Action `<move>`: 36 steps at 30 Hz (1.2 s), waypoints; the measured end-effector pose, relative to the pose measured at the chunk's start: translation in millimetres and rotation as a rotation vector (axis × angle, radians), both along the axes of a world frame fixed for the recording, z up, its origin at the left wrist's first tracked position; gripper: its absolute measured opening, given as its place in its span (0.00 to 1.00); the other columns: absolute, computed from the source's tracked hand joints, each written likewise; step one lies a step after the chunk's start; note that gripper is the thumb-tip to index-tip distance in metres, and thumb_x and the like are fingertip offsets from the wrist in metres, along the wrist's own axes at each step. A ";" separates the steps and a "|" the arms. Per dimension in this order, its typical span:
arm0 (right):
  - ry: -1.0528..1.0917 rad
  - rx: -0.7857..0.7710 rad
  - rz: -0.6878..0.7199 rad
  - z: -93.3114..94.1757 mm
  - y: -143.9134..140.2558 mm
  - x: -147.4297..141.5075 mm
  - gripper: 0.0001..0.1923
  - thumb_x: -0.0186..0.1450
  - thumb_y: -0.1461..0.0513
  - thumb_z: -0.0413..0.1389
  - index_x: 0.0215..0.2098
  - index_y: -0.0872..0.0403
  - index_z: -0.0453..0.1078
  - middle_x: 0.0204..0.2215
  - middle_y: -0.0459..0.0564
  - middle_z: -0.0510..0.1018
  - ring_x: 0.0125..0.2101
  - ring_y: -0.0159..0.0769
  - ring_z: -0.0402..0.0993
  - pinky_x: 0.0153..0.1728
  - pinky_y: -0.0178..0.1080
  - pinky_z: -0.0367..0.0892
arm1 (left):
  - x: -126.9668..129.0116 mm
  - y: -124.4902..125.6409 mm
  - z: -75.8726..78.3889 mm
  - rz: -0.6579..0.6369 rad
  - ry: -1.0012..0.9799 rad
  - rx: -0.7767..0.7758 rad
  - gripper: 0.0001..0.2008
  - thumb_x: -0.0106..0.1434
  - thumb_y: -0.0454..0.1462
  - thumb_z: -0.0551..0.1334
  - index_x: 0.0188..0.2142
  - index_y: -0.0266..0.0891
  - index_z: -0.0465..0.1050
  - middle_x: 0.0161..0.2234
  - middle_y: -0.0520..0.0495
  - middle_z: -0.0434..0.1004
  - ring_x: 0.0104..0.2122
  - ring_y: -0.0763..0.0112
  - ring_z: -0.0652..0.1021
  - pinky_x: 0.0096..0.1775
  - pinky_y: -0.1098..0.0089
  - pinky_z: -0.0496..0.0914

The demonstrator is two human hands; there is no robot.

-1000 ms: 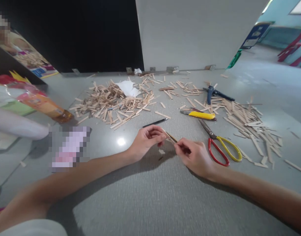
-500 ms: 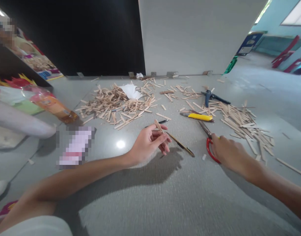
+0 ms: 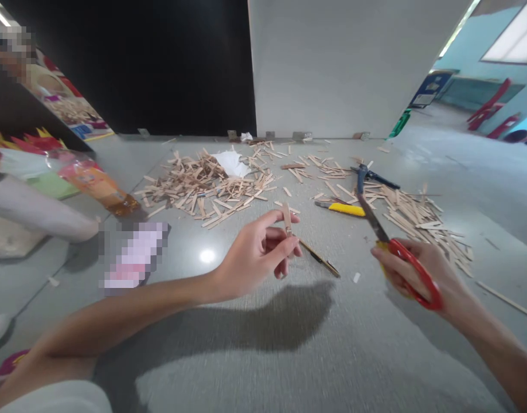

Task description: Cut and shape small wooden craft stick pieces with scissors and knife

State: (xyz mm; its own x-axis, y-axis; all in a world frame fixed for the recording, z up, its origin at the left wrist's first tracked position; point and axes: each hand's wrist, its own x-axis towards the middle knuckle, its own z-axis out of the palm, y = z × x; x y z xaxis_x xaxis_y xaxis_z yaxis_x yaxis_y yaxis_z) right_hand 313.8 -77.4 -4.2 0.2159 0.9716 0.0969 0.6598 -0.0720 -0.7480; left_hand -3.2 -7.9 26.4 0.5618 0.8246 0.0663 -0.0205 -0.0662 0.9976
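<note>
My left hand (image 3: 258, 252) pinches a short wooden stick (image 3: 287, 219) upright between thumb and fingers, above the grey surface (image 3: 263, 355). My right hand (image 3: 422, 272) grips the red and yellow handles of a pair of scissors (image 3: 396, 249), lifted off the surface with the blades pointing up and away. A thin brown-and-black strip (image 3: 320, 259) lies flat between the two hands.
A big heap of wooden sticks (image 3: 203, 186) lies at the back left, another heap (image 3: 422, 215) at the right. A yellow cutter (image 3: 343, 209), blue pliers (image 3: 369, 175) and white paper (image 3: 233, 162) lie among them. Bags (image 3: 74, 175) and another person's arm (image 3: 35, 215) are at the left.
My right hand left the stick, reached right, took the scissors and lifted them. My left hand kept the stick and raised it slightly. The thin strip now lies on the surface.
</note>
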 end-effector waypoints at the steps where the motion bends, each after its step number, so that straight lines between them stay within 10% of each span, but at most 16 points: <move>1: 0.239 -0.170 0.143 2.5 -5.3 -7.2 0.31 0.70 0.34 0.55 0.22 0.46 0.61 0.13 0.40 0.61 0.11 0.31 0.53 0.11 0.36 0.50 | 0.6 0.2 1.4 0.007 -0.005 0.017 0.13 0.73 0.41 0.65 0.53 0.40 0.67 0.31 0.52 0.81 0.19 0.77 0.77 0.22 0.75 0.75; 5: 0.831 -0.273 0.521 3.9 -18.9 -36.9 0.31 0.64 0.33 0.64 0.33 0.51 0.71 0.26 0.44 0.67 0.20 0.31 0.54 0.19 0.36 0.59 | 4.8 2.4 3.9 0.042 -0.033 0.077 0.11 0.75 0.39 0.63 0.52 0.39 0.65 0.32 0.53 0.79 0.21 0.76 0.80 0.25 0.75 0.78; 11: 1.027 -0.480 0.577 -9.3 -34.5 -59.7 0.36 0.59 0.29 0.66 0.35 0.51 0.70 0.25 0.40 0.62 0.21 0.27 0.47 0.17 0.30 0.48 | 8.6 1.4 -3.2 0.026 -0.007 0.087 0.12 0.74 0.37 0.62 0.54 0.36 0.68 0.34 0.48 0.83 0.24 0.73 0.83 0.29 0.74 0.80; 21: 0.882 -0.410 0.440 -22.4 -67.4 -66.1 0.42 0.58 0.23 0.58 0.37 0.52 0.70 0.27 0.41 0.67 0.19 0.26 0.60 0.21 0.33 0.68 | 8.1 -4.4 -8.5 0.000 0.112 0.095 0.20 0.76 0.39 0.61 0.63 0.31 0.69 0.34 0.46 0.84 0.24 0.72 0.82 0.28 0.74 0.80; 36: 0.914 -0.512 0.440 -27.1 -79.2 -67.7 0.34 0.65 0.29 0.59 0.41 0.49 0.68 0.30 0.41 0.69 0.18 0.25 0.57 0.22 0.35 0.69 | 5.1 -11.9 -9.3 -0.059 0.207 0.304 0.15 0.74 0.32 0.58 0.57 0.28 0.72 0.27 0.52 0.81 0.24 0.76 0.81 0.30 0.79 0.76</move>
